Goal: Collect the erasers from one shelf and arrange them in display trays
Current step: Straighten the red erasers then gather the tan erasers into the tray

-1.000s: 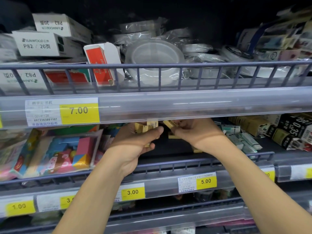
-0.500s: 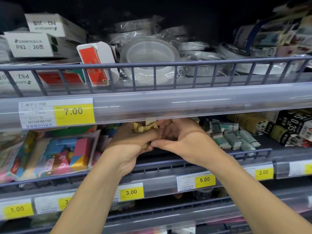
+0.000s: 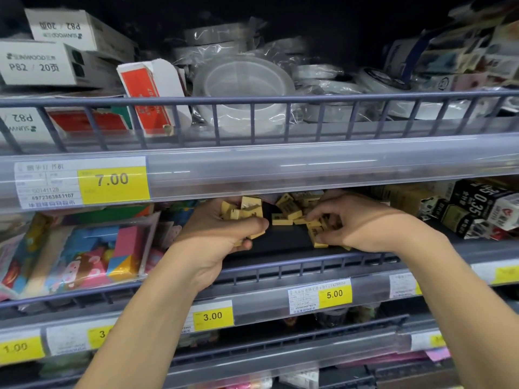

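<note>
The left hand [image 3: 222, 234] is holding a handful of small yellow-tan rectangular erasers [image 3: 243, 211], its grip curled round them. The right hand [image 3: 356, 223] is pinching at more of the same loose erasers [image 3: 289, 210] lying on the dark middle shelf [image 3: 280, 242]. Collecting is partly done, I judge; several erasers are still lying there, and no display trays are showing.

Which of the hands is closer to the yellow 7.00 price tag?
Left. The left hand sits just below-right of the 7.00 price tag; the right hand is much farther right.
</note>
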`<state>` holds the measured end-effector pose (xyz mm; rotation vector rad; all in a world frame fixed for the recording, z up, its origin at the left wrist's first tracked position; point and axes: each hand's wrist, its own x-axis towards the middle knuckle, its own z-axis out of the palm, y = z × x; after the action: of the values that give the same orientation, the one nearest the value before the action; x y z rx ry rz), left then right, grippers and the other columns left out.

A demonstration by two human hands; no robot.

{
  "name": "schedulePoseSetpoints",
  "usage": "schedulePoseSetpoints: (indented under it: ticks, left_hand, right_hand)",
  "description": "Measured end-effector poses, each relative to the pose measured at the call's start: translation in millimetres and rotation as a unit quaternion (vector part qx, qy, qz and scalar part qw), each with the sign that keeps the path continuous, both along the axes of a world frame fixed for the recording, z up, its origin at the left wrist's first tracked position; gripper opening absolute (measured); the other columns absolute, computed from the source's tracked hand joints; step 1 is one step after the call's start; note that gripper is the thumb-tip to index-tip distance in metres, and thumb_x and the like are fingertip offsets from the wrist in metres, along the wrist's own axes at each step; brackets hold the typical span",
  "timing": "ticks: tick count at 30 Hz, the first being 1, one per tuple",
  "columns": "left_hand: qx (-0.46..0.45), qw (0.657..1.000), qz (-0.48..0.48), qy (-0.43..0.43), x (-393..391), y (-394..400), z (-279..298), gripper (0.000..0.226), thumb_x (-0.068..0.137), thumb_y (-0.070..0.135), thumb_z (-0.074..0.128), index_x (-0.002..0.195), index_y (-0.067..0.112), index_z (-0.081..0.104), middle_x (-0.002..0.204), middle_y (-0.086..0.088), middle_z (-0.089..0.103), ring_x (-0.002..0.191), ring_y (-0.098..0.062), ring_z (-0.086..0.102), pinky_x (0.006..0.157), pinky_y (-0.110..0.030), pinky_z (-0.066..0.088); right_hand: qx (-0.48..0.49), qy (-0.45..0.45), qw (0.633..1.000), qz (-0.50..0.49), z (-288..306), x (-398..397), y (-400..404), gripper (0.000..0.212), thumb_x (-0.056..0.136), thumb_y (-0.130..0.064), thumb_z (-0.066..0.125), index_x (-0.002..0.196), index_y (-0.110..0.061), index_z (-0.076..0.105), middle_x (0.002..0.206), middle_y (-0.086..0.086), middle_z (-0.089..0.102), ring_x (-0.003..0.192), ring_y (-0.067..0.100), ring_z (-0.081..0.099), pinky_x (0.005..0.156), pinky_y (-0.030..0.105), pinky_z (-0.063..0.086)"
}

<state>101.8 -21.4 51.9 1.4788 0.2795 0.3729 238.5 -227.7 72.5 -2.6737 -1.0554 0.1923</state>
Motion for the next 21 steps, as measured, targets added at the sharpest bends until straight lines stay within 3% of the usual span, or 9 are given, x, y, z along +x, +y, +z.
schedulePoseSetpoints:
  ticks: [2, 4, 6, 8, 13, 15, 17, 21]
  left_hand:
    - [-0.012, 1.000, 0.004, -0.002, -0.2, 0.5, -0.3, 0.030, 0.074, -0.004, 0.085, 0.070, 0.025, 0.078, 0.068, 0.009, 0.075, 0.065, -0.005, 0.071, 0.054, -0.018, 0.055]
    - [-0.018, 1.000, 0.006, -0.001, -0.4, 0.2, -0.3, 0.033, 0.074, -0.005, 0.085, 0.082, 0.024, 0.073, 0.069, 0.009, 0.076, 0.064, -0.004, 0.071, 0.053, -0.018, 0.055]
    - [-0.016, 1.000, 0.008, 0.000, -0.5, 0.0, -0.4, 0.034, 0.074, -0.006, 0.085, 0.088, 0.023, 0.071, 0.068, 0.010, 0.076, 0.062, -0.002, 0.071, 0.053, -0.018, 0.055]
    - [-0.018, 1.000, 0.007, 0.000, -0.4, -0.2, -0.1, 0.035, 0.074, -0.006, 0.085, 0.090, 0.022, 0.071, 0.068, 0.010, 0.076, 0.062, -0.002, 0.070, 0.053, -0.018, 0.055]
    - [-0.020, 1.000, 0.009, 0.002, 0.2, 0.3, -0.6, 0.034, 0.073, -0.004, 0.086, 0.089, 0.023, 0.073, 0.071, 0.010, 0.076, 0.066, -0.005, 0.071, 0.054, -0.019, 0.055]
    - [-0.021, 1.000, 0.009, 0.002, 0.6, 0.8, -1.4, 0.033, 0.073, -0.004, 0.087, 0.083, 0.025, 0.074, 0.070, 0.010, 0.076, 0.065, -0.005, 0.072, 0.054, -0.019, 0.055]
    - [-0.019, 1.000, 0.005, 0.004, 0.3, 0.7, -0.8, 0.032, 0.074, -0.004, 0.086, 0.082, 0.025, 0.074, 0.070, 0.010, 0.076, 0.067, -0.007, 0.072, 0.054, -0.019, 0.055]
    - [-0.024, 1.000, -0.004, -0.006, -5.1, 0.4, -0.3, 0.034, 0.073, 0.000, 0.087, 0.096, 0.020, 0.072, 0.074, 0.007, 0.077, 0.077, -0.015, 0.071, 0.058, -0.020, 0.056]
  right_hand:
    - [0.008, -0.020, 1.000, -0.003, -3.1, 1.1, 1.1, 0.048, 0.085, -0.050, 0.072, 0.129, -0.040, 0.057, 0.105, -0.026, 0.051, 0.092, 0.004, 0.053, 0.074, 0.018, 0.041]
    - [0.024, -0.038, 0.999, -0.017, -5.3, 1.8, 2.6, 0.057, 0.085, -0.056, 0.069, 0.135, -0.037, 0.051, 0.114, -0.023, 0.057, 0.096, 0.003, 0.054, 0.076, 0.017, 0.041]
    - [0.006, -0.073, 0.997, -0.036, -8.2, 4.0, 6.9, 0.064, 0.088, -0.059, 0.063, 0.144, -0.034, 0.045, 0.136, -0.009, 0.056, 0.119, 0.016, 0.052, 0.094, 0.027, 0.045]
    - [-0.023, -0.103, 0.993, -0.045, -11.7, 7.3, 12.9, 0.062, 0.092, -0.055, 0.060, 0.146, -0.032, 0.045, 0.145, 0.000, 0.054, 0.132, 0.026, 0.046, 0.105, 0.034, 0.043]
    - [0.000, -0.109, 0.992, -0.068, -15.4, 8.3, 21.4, 0.045, 0.095, -0.043, 0.061, 0.138, -0.029, 0.056, 0.129, 0.004, 0.064, 0.119, 0.027, 0.055, 0.088, 0.029, 0.045]
    - [0.016, -0.116, 0.991, -0.070, -16.8, 6.8, 21.0, 0.043, 0.092, -0.042, 0.064, 0.133, -0.030, 0.059, 0.107, -0.001, 0.066, 0.106, 0.024, 0.056, 0.081, 0.027, 0.045]
    - [0.054, -0.112, 0.989, -0.078, -16.4, 5.9, 17.8, 0.038, 0.089, -0.039, 0.068, 0.126, -0.032, 0.061, 0.085, -0.011, 0.056, 0.092, 0.018, 0.056, 0.074, 0.025, 0.043]
    - [0.227, -0.026, 0.969, -0.099, -17.8, -3.8, 8.9, 0.030, 0.085, -0.022, 0.074, 0.110, -0.035, 0.064, 0.089, -0.007, 0.067, 0.079, 0.016, 0.067, 0.066, 0.026, 0.054]
